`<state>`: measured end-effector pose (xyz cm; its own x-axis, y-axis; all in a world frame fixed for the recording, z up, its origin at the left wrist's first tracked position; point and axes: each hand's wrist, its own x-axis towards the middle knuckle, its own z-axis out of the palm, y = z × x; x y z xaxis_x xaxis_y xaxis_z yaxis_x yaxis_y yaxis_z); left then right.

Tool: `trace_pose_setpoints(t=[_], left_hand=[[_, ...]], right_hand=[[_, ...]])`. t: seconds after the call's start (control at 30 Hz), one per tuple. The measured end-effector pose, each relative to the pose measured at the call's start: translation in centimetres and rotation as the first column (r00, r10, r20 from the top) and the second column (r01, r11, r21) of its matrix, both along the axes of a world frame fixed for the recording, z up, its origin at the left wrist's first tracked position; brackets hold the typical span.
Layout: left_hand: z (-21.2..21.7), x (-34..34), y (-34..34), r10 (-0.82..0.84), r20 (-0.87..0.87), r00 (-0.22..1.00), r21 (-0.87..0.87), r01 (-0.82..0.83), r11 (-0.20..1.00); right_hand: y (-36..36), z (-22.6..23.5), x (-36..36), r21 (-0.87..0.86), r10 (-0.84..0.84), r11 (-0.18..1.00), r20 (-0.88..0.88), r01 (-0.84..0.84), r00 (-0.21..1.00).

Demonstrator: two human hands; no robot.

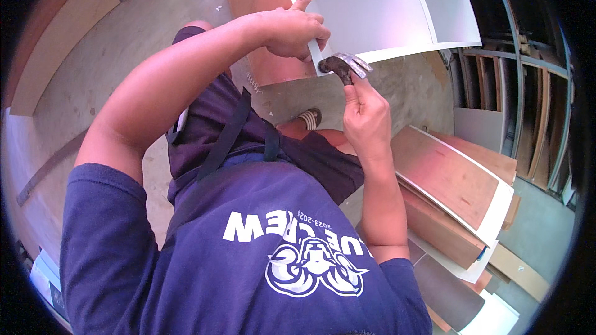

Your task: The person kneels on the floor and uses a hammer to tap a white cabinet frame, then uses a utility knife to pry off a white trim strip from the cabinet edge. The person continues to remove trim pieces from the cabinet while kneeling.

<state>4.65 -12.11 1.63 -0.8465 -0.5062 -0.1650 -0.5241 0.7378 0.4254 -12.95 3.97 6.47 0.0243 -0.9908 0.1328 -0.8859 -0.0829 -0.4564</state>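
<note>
Pointing hammer (339,67) face left, handle (346,79) into right grip (367,115).

Hammer (343,68): metal head with 2 finishes, dark and dull at the neck, bright and glossy on the claw
White box (379,15): smooth, faintly glossy inner faces (light spreads as a pinkish sheen)
Brown outer side (279,65): wood-like board, matt
T-shirt (198,273): soft, matt cloth, loosely creased
Strap (226,136): flat, matt webbing
Floor (149,31): concrete-like, dull, stained
Stacked boards (444,177): wood-like, smooth brown faces with a slight sheen
Rack (541,65): metal-looking bars
</note>
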Motion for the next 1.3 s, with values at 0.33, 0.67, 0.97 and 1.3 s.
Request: trace_pose_setpoints(t=[0.33, 0.67, 0.97, 1.3], left_hand=[[-0.7, 0.1, 0.2, 0.033, -0.096, 0.995, -0.013, -0.034, 0.999], [-1.9, -0.1, -0.5, -0.004, -0.169, 0.986, 0.045, 0.012, 0.999], [0.7, -0.7, -0.8, 0.052, 0.003, 0.999, 0.163, -0.051, 0.985], [1.0, -2.6, -0.4, 0.047, 0.137, 0.989, 0.164, -0.07, 0.984]], right_hand=[[0.6, -0.3, 0.1, -0.022, 0.033, 0.999, -0.014, -0.034, 0.999], [0.6, -0.4, -0.3, -0.022, -0.026, 0.999, 0.079, 0.028, 0.997], [1.0, -0.8, -2.7, -0.078, -0.203, 0.966, 0.365, 0.247, 0.908], [5.0, -1.9, -5.2, 0.007, -0.332, 0.903, 0.647, 0.43, 0.687]])
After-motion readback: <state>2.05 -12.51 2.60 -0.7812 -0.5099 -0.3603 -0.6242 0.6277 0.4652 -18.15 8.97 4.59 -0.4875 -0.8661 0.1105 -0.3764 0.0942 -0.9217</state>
